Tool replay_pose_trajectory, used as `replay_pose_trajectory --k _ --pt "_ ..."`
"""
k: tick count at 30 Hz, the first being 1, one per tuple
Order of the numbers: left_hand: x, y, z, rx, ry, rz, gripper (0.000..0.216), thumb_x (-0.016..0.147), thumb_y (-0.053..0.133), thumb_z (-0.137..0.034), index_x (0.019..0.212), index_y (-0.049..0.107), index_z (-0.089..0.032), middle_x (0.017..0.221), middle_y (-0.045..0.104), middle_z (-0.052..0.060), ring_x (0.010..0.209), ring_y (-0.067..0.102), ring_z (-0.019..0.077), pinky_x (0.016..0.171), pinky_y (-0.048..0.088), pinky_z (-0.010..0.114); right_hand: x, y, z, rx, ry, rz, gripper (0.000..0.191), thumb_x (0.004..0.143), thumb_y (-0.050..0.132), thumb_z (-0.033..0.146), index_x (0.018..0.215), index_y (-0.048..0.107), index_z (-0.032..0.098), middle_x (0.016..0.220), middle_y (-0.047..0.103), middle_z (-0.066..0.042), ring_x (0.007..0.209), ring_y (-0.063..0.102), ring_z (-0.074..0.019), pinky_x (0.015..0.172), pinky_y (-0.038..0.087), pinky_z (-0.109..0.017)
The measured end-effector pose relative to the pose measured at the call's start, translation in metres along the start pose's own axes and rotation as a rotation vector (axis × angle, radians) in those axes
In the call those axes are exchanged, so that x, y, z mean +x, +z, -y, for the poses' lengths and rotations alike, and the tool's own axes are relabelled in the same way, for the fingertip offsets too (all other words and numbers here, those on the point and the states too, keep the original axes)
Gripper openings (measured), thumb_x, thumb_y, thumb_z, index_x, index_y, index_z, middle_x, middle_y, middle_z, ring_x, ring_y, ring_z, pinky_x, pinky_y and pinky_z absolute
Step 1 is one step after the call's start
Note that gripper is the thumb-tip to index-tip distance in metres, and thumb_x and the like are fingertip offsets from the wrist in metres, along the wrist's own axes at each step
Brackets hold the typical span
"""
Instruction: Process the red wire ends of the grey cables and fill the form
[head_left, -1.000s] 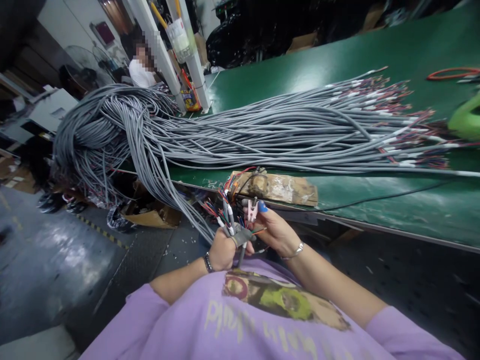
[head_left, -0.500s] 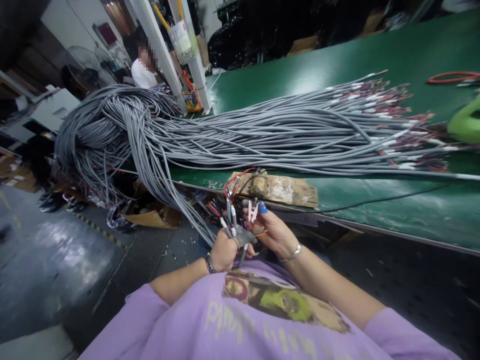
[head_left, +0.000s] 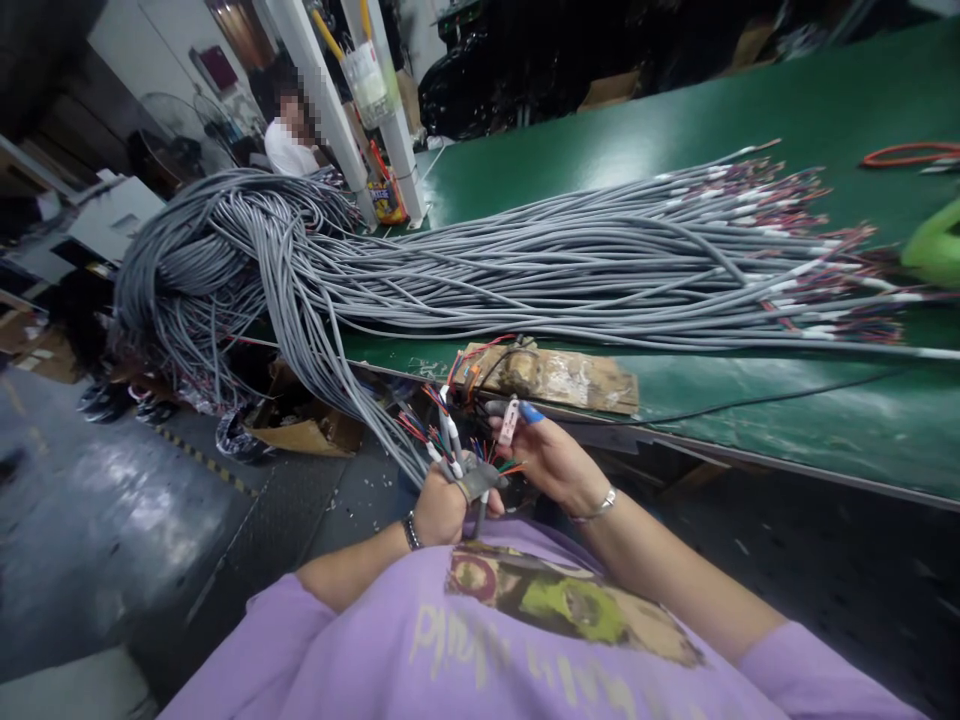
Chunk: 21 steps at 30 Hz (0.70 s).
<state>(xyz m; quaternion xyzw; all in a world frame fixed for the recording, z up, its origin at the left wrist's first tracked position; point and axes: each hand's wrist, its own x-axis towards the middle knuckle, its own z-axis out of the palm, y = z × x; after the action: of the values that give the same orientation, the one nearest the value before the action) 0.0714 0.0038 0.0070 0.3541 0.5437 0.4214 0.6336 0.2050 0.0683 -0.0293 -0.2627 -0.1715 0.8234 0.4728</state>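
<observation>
My left hand point(head_left: 441, 510) is closed round several grey cable ends point(head_left: 449, 437), with white sleeves and fanned coloured wires sticking up past the fingers. Dark covers sit on some of its fingers. More green and orange wires point(head_left: 513, 467) poke out on the right side of that fist. Just beside them, my right hand point(head_left: 561, 466) pinches a small pale pink clip-like tool point(head_left: 509, 422) between thumb and fingers; a blue cover is on one fingertip. The tool is apart from the wire ends. From the left fist the cables run back to the large grey bundle point(head_left: 525, 270).
The bundle lies along the green bench point(head_left: 637, 140) and droops over its left end. At the near edge is a wooden block point(head_left: 577, 378) with a black cord point(head_left: 720, 408). A white post point(head_left: 322, 100), an open carton point(head_left: 307, 430) and a seated person point(head_left: 289, 145) are to the left.
The pink tool has turned from showing spread arms to a narrow, upright side. My right hand has shifted slightly right, and the cable ends in my left hand lean further left.
</observation>
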Motion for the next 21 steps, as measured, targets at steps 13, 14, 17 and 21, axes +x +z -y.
replay_pose_trajectory --k 13,14,17,21 --pt "0.008 0.009 0.001 -0.002 0.004 -0.061 0.051 0.053 0.077 -0.062 0.053 0.055 -0.016 0.041 0.057 0.002 0.040 0.055 0.0131 0.046 0.047 0.025 -0.005 0.008 -0.001 -0.456 -0.433 -0.216 0.045 0.061 0.074 0.064 0.051 0.059 0.022 0.047 0.053 0.004 0.049 0.041 -0.0106 0.051 0.035 -0.026" --pt "0.009 0.010 0.001 -0.004 0.008 -0.064 0.051 0.053 0.077 -0.062 0.052 0.055 -0.016 0.041 0.057 0.002 0.039 0.054 0.0126 0.045 0.046 0.025 -0.004 0.009 -0.001 -0.436 -0.401 -0.193 0.047 0.062 0.072 0.067 0.051 0.060 0.022 0.048 0.054 0.003 0.050 0.042 -0.0112 0.052 0.036 -0.027" --pt "0.010 0.012 0.001 -0.013 0.017 -0.072 0.051 0.053 0.077 -0.063 0.051 0.055 -0.016 0.041 0.057 0.002 0.038 0.052 0.0123 0.044 0.046 0.025 0.001 0.012 -0.004 -0.272 -0.236 -0.142 0.049 0.059 0.072 0.069 0.060 0.067 0.021 0.053 0.061 0.001 0.051 0.048 -0.0126 0.053 0.040 -0.028" --pt "0.009 0.012 0.004 -0.004 0.012 -0.080 0.051 0.053 0.076 -0.064 0.053 0.058 -0.016 0.042 0.057 0.002 0.039 0.052 0.0128 0.045 0.047 0.027 0.007 0.009 -0.009 -0.069 -0.151 -0.152 0.045 0.053 0.082 0.060 0.068 0.070 0.020 0.062 0.067 -0.001 0.054 0.055 -0.0127 0.053 0.044 -0.026"
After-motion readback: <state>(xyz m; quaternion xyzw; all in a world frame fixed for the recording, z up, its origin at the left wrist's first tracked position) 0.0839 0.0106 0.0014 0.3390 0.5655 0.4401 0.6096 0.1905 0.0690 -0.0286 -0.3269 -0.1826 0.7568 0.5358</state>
